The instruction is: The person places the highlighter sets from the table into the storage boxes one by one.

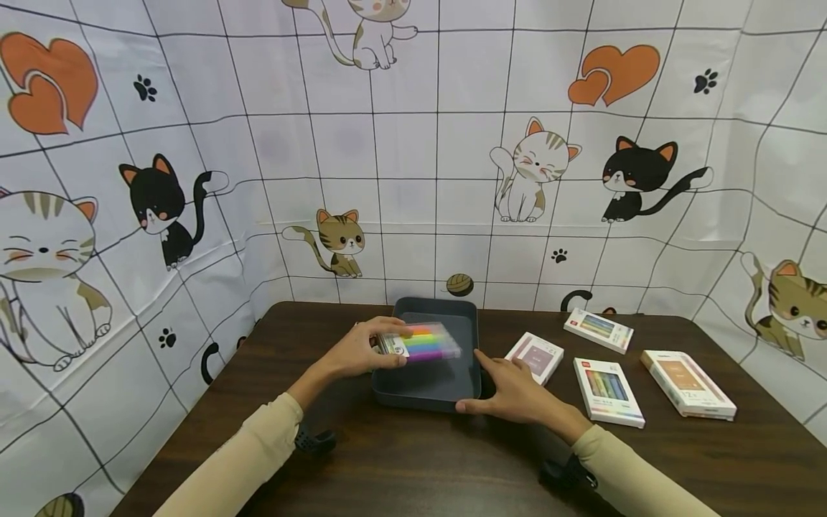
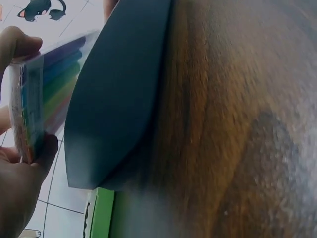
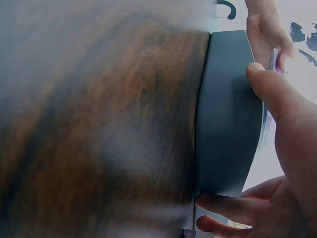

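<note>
A person in cream sleeves sits or stands across a dark wooden table (image 1: 381, 467), both hands at work. The left hand (image 1: 358, 352) grips one end of a clear plastic case (image 1: 431, 343) of rainbow-coloured pens, thumb on one side and fingers on the other, parted just by the case's width. The case is over the left part of a dark grey tray (image 1: 423, 400); whether it touches the tray, I cannot tell. The right hand (image 1: 513, 388) holds the tray's near right corner — thumb on the near wall, fingers round the right side, spread wide apart.

To the right lie four white boxes: one with a mauve panel (image 1: 535, 357) just beside the tray, one picturing coloured sticks (image 1: 609, 392), a smaller one (image 1: 598, 330) behind it, and an orange-panelled one (image 1: 688, 384) farthest right. Behind hangs a white, gridded backdrop (image 1: 403, 158) printed with cats.
</note>
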`<action>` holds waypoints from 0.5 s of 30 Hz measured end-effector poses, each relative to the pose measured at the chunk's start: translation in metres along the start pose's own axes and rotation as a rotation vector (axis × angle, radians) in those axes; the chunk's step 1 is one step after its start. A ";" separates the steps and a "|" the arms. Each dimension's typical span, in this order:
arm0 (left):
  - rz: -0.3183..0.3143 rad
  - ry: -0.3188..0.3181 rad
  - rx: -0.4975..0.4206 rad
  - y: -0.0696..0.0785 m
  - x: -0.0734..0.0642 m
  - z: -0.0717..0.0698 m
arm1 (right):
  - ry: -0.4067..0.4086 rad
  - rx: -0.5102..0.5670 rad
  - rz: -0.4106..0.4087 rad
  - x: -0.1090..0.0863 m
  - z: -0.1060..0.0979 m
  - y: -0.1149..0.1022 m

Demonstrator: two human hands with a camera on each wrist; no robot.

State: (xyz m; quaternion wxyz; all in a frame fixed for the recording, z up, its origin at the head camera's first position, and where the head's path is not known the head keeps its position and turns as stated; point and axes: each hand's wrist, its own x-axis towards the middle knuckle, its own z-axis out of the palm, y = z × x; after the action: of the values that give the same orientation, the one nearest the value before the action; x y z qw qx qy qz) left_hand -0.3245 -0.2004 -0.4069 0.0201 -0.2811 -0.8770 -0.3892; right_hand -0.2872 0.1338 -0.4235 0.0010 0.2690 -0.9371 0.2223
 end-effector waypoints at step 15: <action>0.091 -0.135 -0.072 0.002 -0.004 -0.001 | 0.006 -0.001 -0.014 0.000 0.001 0.001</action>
State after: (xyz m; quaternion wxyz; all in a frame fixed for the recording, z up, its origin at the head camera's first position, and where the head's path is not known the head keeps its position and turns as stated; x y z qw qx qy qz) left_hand -0.3208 -0.2022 -0.4058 -0.0316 -0.3469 -0.8481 -0.3993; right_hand -0.2879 0.1342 -0.4248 0.0053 0.2748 -0.9354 0.2224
